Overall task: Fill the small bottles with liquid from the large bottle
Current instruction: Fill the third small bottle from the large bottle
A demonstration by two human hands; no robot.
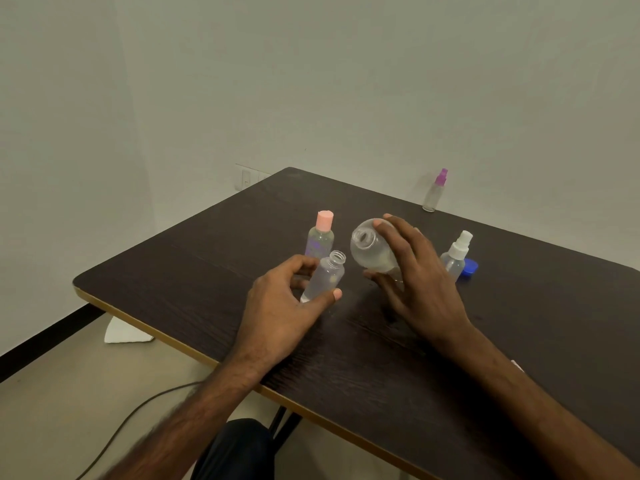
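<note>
A: What sits lowest in the frame?

B: A dark cable [138, 410] curves over the floor at lower left, and the near edge of the dark table [207, 271] runs diagonally above it. A white scrap [124, 332] lies on the floor under the table's left corner.

A: And the hands?

B: At centre, the left hand [287, 299] has its thumb and curled fingers round the small open bottle [325, 280]. The bottle has no cap and leans with its mouth toward the upper right. Whether its base touches the table, I cannot tell.

A: The right one?

B: The right hand [415, 282], just right of centre, grips the large bottle [370, 251] from behind, fingers over the top and thumb beneath. The bottle is tipped with its uncapped mouth facing left, just above and beside the small bottle's mouth. Clear liquid pools in its lower side.

A: Farther back?

B: A pink-capped bottle [320, 235] stands upright just behind the left hand. Right of the right hand stands a white spray bottle [455, 254], with a blue cap [470, 266] beside it. A purple-topped spray bottle [435, 192] stands at the table's far edge, and there is a wall socket [247, 178] beyond the far corner.
</note>
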